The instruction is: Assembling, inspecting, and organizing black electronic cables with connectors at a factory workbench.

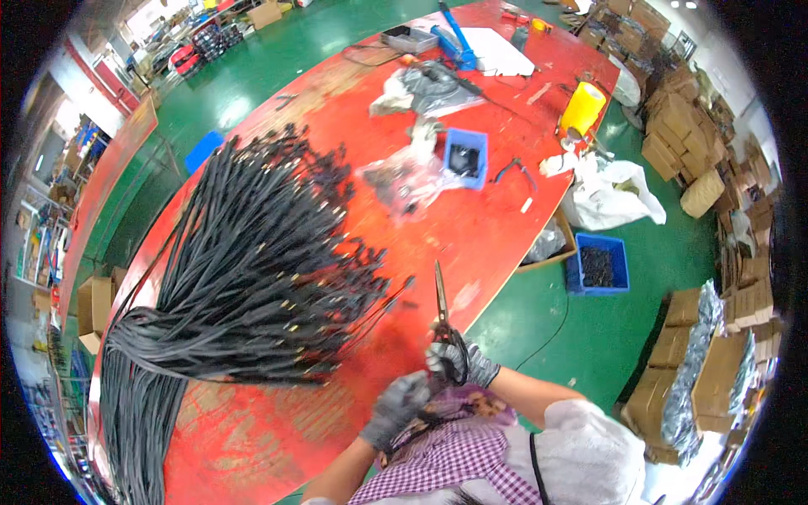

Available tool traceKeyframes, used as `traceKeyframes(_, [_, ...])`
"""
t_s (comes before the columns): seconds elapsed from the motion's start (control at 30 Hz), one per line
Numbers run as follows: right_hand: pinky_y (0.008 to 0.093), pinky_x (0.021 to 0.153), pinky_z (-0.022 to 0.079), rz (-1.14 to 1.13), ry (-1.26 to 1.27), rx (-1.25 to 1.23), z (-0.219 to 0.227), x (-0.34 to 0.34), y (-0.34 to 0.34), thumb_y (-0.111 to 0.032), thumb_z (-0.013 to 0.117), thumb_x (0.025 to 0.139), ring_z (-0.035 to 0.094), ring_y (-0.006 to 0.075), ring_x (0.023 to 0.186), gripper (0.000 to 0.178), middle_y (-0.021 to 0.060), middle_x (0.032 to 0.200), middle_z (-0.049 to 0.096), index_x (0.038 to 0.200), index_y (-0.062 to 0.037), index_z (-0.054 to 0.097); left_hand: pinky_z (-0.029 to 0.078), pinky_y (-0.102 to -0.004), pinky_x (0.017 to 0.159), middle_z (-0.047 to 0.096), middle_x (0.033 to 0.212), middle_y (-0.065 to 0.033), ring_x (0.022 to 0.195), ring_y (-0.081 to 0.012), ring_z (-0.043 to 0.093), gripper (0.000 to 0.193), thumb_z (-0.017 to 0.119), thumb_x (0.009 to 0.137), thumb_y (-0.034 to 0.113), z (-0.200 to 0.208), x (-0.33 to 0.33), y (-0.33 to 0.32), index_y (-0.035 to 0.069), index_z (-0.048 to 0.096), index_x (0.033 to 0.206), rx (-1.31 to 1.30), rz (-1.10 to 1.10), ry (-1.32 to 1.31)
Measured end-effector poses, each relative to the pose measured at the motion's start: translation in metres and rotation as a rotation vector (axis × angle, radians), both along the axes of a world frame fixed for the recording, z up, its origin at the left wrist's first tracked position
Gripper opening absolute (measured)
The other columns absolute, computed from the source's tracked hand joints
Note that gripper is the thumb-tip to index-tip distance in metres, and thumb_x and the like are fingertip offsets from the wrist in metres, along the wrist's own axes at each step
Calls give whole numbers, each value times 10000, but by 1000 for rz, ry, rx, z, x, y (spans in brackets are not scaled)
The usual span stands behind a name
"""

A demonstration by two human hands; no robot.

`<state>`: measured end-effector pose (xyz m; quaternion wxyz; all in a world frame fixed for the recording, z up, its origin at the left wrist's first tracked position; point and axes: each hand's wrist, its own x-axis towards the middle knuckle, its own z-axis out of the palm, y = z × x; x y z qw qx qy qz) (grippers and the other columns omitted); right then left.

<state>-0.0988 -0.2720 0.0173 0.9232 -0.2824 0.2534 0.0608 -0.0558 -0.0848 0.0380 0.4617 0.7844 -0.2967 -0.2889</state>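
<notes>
My right hand (478,365), in a grey striped glove, is closed around the black handles of a pair of scissors (441,296). The blades point up and away from me, over the near edge of the red table (404,244). Close beside it on the left is my left hand (399,411), also gloved in grey, its fingers curled together. A dark shape shows between the two hands, too unclear to name. To the left of the hands a large bundle of black cables (244,269) is spread over the table, many ends carrying small metallic tips.
Farther along the table are a blue bin (465,139) of black parts, clear plastic bags (404,181), pliers (515,171) and a yellow bottle (582,109). On the green floor at right stands a blue crate (623,278); cardboard boxes (677,135) are stacked beyond.
</notes>
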Motion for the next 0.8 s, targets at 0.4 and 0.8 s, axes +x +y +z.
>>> traceKeyframes(0.4, [400,775,428,149,756,-1759,-100,114,-420,-146,556,695,500,379,935,743,269,1059,440,1309,-54,149,438,-288,793,594,949,-66,846,-157,554,253,549,767,85,-33,-45,-92,17,530,1010,346,498,475])
traceKeyframes(0.8, [436,894,319,124,-280,-2101,-72,161,-347,-282,609,690,422,316,1027,628,134,1176,419,1236,-104,356,426,-359,794,526,1010,-155,973,-277,499,387,512,791,307,-66,-15,-105,15,497,1044,808,247,-282])
